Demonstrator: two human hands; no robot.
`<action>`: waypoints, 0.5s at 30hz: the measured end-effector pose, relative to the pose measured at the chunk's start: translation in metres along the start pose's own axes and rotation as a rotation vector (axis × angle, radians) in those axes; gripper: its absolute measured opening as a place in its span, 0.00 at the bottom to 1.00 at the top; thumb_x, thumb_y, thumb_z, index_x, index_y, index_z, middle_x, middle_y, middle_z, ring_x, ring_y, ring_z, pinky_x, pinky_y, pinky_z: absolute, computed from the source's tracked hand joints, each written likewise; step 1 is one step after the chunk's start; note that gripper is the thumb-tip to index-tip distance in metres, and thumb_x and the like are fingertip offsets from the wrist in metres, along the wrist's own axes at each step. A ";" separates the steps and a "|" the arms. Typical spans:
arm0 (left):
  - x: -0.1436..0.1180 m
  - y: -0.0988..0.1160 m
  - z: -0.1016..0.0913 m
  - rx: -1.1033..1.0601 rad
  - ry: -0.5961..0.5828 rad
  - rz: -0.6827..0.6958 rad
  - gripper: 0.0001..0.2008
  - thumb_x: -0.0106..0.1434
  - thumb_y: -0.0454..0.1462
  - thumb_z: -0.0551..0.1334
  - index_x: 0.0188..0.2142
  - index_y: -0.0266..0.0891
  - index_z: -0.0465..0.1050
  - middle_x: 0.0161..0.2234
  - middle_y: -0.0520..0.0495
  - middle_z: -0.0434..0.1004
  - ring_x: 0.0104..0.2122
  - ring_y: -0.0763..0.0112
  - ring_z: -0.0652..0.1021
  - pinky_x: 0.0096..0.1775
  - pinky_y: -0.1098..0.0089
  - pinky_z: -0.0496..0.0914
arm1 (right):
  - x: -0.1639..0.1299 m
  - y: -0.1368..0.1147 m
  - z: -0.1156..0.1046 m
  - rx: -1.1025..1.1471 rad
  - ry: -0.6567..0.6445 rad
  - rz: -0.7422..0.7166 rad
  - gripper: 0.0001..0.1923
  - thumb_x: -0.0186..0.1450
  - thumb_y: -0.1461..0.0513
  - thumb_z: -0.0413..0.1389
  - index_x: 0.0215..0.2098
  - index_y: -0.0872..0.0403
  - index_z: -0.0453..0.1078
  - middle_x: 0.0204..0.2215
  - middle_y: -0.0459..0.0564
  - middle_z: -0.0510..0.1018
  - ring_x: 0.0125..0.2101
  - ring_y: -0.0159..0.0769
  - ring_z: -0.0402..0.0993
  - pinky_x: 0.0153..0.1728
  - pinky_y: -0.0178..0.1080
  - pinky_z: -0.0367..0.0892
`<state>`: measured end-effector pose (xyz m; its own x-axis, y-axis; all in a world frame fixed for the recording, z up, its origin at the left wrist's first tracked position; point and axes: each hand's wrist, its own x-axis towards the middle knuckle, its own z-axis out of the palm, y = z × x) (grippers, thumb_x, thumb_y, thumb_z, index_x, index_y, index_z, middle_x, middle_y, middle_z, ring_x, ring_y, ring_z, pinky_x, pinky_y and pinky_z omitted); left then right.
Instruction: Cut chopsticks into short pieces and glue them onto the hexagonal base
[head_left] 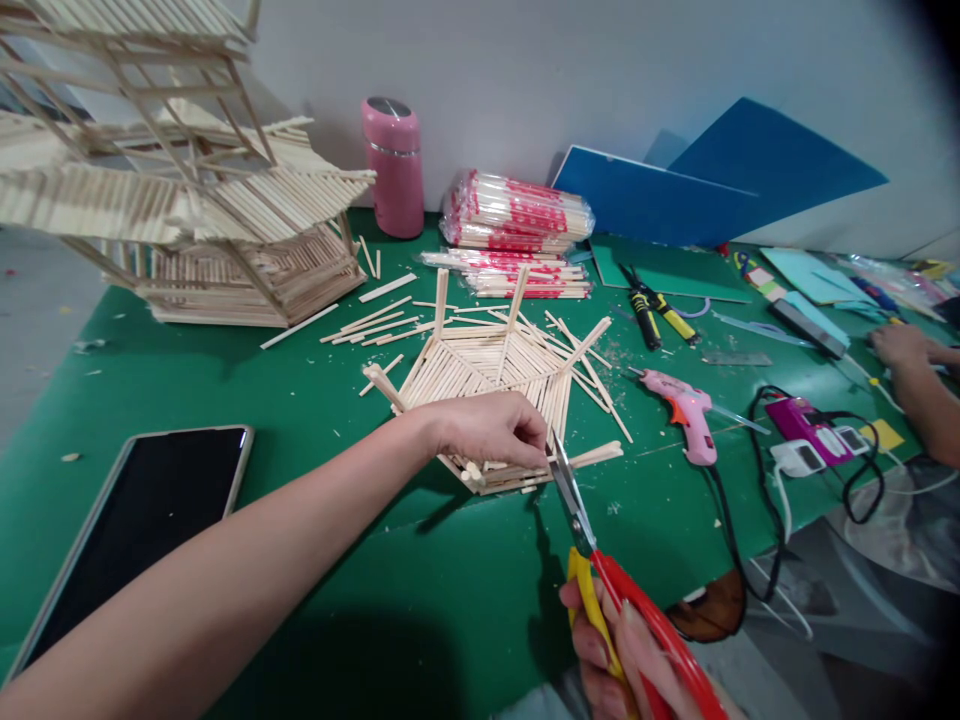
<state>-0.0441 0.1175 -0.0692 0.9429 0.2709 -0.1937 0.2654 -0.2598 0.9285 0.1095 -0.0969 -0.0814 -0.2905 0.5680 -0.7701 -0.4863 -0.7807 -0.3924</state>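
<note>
A hexagonal roof piece made of wooden sticks lies on the green table. My left hand reaches across and pinches its near edge, fingers closed on the sticks. My right hand at the bottom edge grips pliers-like cutters with red and yellow handles. The metal blades point up and touch the roof piece's near edge right beside my left fingertips.
A tall stick tower model stands at back left, a pink flask and packs of chopsticks behind. A dark tablet lies at front left. A pink glue gun, cables, hand tools and blue sheets sit right. Another person's hand rests at far right.
</note>
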 end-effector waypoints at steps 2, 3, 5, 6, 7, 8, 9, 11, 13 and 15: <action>0.000 0.000 0.000 -0.001 0.001 -0.001 0.06 0.53 0.34 0.59 0.23 0.33 0.71 0.16 0.57 0.60 0.19 0.80 0.61 0.21 0.78 0.54 | -0.001 -0.001 0.004 -0.008 0.023 0.005 0.27 0.46 0.43 0.60 0.36 0.50 0.64 0.18 0.39 0.61 0.13 0.22 0.55 0.15 0.30 0.53; 0.000 0.000 0.000 -0.002 0.002 -0.002 0.06 0.53 0.34 0.59 0.23 0.33 0.71 0.16 0.57 0.60 0.19 0.80 0.61 0.21 0.78 0.54 | -0.001 -0.001 0.006 -0.014 0.035 0.007 0.27 0.47 0.42 0.58 0.36 0.50 0.63 0.18 0.38 0.60 0.13 0.22 0.55 0.15 0.30 0.53; 0.000 0.000 0.000 -0.004 0.003 -0.003 0.06 0.53 0.33 0.59 0.23 0.33 0.71 0.16 0.57 0.60 0.19 0.80 0.61 0.21 0.78 0.54 | -0.002 -0.001 0.009 -0.027 0.060 0.008 0.26 0.48 0.42 0.57 0.35 0.50 0.62 0.17 0.37 0.59 0.12 0.22 0.54 0.15 0.29 0.52; 0.000 0.000 0.000 -0.006 0.004 -0.003 0.06 0.54 0.33 0.59 0.23 0.33 0.71 0.16 0.57 0.60 0.19 0.80 0.62 0.21 0.78 0.55 | -0.002 -0.001 0.010 -0.035 0.072 0.006 0.25 0.48 0.42 0.58 0.34 0.50 0.62 0.17 0.37 0.58 0.12 0.21 0.53 0.15 0.29 0.51; 0.000 0.000 0.001 -0.007 0.005 -0.003 0.06 0.54 0.33 0.59 0.23 0.33 0.71 0.16 0.57 0.60 0.19 0.80 0.62 0.22 0.78 0.55 | -0.002 -0.001 0.011 -0.042 0.084 0.003 0.25 0.47 0.43 0.59 0.33 0.50 0.61 0.16 0.36 0.58 0.12 0.21 0.53 0.15 0.28 0.51; 0.000 0.000 0.001 -0.009 0.005 -0.004 0.06 0.54 0.34 0.59 0.23 0.33 0.71 0.16 0.57 0.60 0.19 0.80 0.62 0.22 0.78 0.55 | -0.003 0.000 0.012 -0.051 0.096 0.000 0.25 0.46 0.44 0.61 0.33 0.50 0.61 0.16 0.36 0.58 0.12 0.21 0.53 0.15 0.28 0.50; 0.000 0.000 0.001 -0.011 0.005 -0.004 0.06 0.54 0.34 0.59 0.23 0.33 0.71 0.17 0.57 0.61 0.19 0.80 0.62 0.22 0.78 0.55 | -0.003 0.000 0.013 -0.059 0.106 -0.004 0.26 0.45 0.45 0.62 0.33 0.50 0.61 0.16 0.36 0.58 0.12 0.20 0.52 0.15 0.28 0.49; 0.000 0.000 0.001 -0.015 0.004 -0.007 0.06 0.54 0.34 0.59 0.24 0.33 0.71 0.17 0.57 0.61 0.20 0.80 0.62 0.22 0.78 0.55 | -0.004 0.002 0.015 -0.076 0.124 -0.008 0.26 0.44 0.46 0.63 0.32 0.51 0.61 0.15 0.35 0.58 0.12 0.20 0.52 0.14 0.27 0.47; 0.000 0.000 0.001 -0.020 0.003 -0.010 0.06 0.54 0.34 0.59 0.24 0.33 0.71 0.17 0.57 0.61 0.20 0.80 0.62 0.22 0.78 0.55 | -0.006 0.002 0.018 -0.119 0.163 -0.016 0.26 0.44 0.47 0.64 0.32 0.52 0.61 0.15 0.35 0.59 0.12 0.19 0.51 0.14 0.27 0.46; 0.000 0.001 0.001 -0.026 0.001 -0.016 0.06 0.54 0.34 0.59 0.24 0.33 0.71 0.17 0.57 0.62 0.20 0.80 0.63 0.22 0.78 0.56 | -0.008 0.002 0.024 -0.174 0.230 -0.025 0.26 0.44 0.47 0.63 0.33 0.53 0.62 0.14 0.36 0.59 0.12 0.19 0.51 0.14 0.27 0.45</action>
<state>-0.0439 0.1167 -0.0688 0.9383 0.2762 -0.2081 0.2749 -0.2309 0.9333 0.0912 -0.0969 -0.0643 -0.0762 0.5294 -0.8450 -0.3364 -0.8114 -0.4780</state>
